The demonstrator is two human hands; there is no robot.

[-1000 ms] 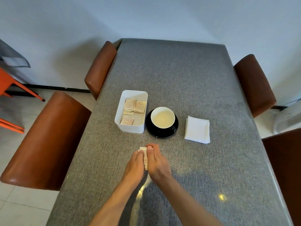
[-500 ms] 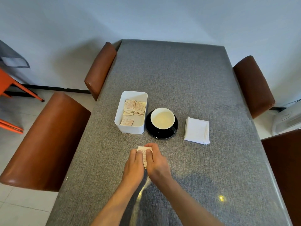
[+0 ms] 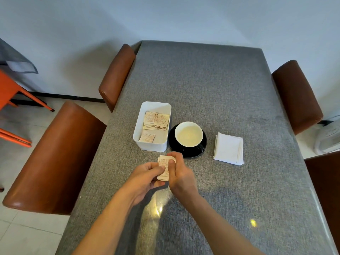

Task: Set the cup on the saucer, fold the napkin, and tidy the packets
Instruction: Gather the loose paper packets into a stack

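Note:
A white cup (image 3: 188, 133) stands on a black saucer (image 3: 173, 146) at the middle of the grey table (image 3: 211, 85). To its right lies a folded white napkin (image 3: 228, 148). A white box (image 3: 151, 145) left of the saucer holds several beige packets (image 3: 156, 120). Just in front of the box and saucer, my left hand (image 3: 145, 178) and my right hand (image 3: 181, 174) together pinch a small stack of beige packets (image 3: 164, 167), lifted slightly off the table. The hands hide the stack's lower part.
Brown padded chairs stand along the table's left side (image 3: 53, 159), (image 3: 117, 74) and right side (image 3: 298, 96). An orange chair (image 3: 11, 92) is at far left on the tiled floor. A white wall runs behind the table.
Both hands have raised the packet stack from the table and turned it flatter toward me; more of its face shows. Cup, saucer, napkin and box stayed put.

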